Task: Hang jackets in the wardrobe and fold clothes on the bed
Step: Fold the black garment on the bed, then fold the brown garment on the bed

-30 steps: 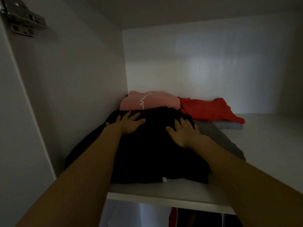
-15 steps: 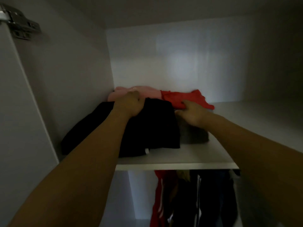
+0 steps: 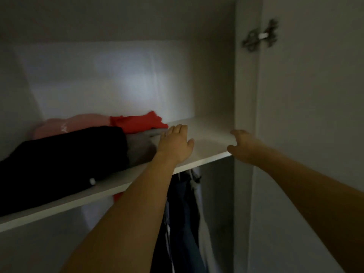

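Folded clothes lie on the white wardrobe shelf (image 3: 208,138): a black garment (image 3: 65,160) in front, a grey one (image 3: 140,144) beside it, a pink one (image 3: 76,123) and a red one (image 3: 137,122) behind. My left hand (image 3: 175,143) lies flat with straight fingers at the right edge of the grey garment, partly on the bare shelf. My right hand (image 3: 242,146) hovers at the shelf's right end by the wardrobe side panel, fingers relaxed, holding nothing.
Dark and light garments (image 3: 185,213) hang below the shelf. The wardrobe's right side panel (image 3: 244,95) and an open door with a metal hinge (image 3: 260,36) stand at the right. The shelf's right part is bare.
The view has swung right. My left hand left the black garment and now lies by the grey one. My right hand moved off the clothes toward the shelf's right end.
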The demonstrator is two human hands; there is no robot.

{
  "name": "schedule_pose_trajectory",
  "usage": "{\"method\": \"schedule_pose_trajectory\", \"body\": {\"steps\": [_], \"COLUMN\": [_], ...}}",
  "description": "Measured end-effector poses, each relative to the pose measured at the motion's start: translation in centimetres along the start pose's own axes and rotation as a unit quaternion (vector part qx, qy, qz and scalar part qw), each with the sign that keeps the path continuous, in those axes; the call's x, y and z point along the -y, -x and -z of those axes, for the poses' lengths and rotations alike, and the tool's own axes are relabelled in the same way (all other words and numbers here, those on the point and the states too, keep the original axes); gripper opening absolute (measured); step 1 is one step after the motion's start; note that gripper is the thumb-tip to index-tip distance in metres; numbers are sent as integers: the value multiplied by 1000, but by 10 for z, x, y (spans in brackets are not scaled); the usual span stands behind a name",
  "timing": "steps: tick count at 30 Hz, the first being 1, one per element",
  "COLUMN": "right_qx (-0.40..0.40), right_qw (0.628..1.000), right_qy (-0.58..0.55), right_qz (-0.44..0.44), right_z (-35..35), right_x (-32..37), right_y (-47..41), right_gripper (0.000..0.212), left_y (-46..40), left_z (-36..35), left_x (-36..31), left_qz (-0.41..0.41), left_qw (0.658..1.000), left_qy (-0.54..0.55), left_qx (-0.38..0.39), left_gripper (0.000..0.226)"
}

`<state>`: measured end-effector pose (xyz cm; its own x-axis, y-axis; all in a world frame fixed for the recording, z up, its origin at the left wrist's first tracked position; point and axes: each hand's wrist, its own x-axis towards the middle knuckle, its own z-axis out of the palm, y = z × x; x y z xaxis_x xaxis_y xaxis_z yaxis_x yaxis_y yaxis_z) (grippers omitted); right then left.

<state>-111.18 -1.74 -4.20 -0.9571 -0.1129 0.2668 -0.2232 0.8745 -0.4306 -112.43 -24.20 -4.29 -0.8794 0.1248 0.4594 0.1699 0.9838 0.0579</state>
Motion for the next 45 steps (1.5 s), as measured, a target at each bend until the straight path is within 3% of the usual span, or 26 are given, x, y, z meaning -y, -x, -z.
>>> {"method": "schedule_pose_trajectory", "body": {"steps": [5,9,14,21,28,39,45], "right_qx": [-40,-31,-83,-115,-84,-115,-149], "right_qw": [996,986,962,922,888,835,806], "right_qy": [17,55,98,135,129,144,113], "right_qz": [-76,-153,-242,-344,-434,-518,-562], "right_z": [18,42,87,145,185,269,317], "right_x": [-50,-91,-135,-200,-262,-339,-385], "right_y": [75,163,296,517,723,952,1111], "right_gripper": [61,62,62,58,60,61,62], "left_y": [14,49,111,253,423,598,723], "left_z": [-36,-45,-23,2,34,62,97], "left_x": [-77,-149,-256,-419,-581,-788,-899], "left_qz": [-155,-220,-308,-399,-500,-544,-569], "left_qw": [988,974,947,908,850,802,782], "left_qy": [17,47,81,128,162,216,225], "left_qx": [-24,-27,-34,-5,42,118,118], "left_gripper": [60,62,63,62,61,62,61]}}
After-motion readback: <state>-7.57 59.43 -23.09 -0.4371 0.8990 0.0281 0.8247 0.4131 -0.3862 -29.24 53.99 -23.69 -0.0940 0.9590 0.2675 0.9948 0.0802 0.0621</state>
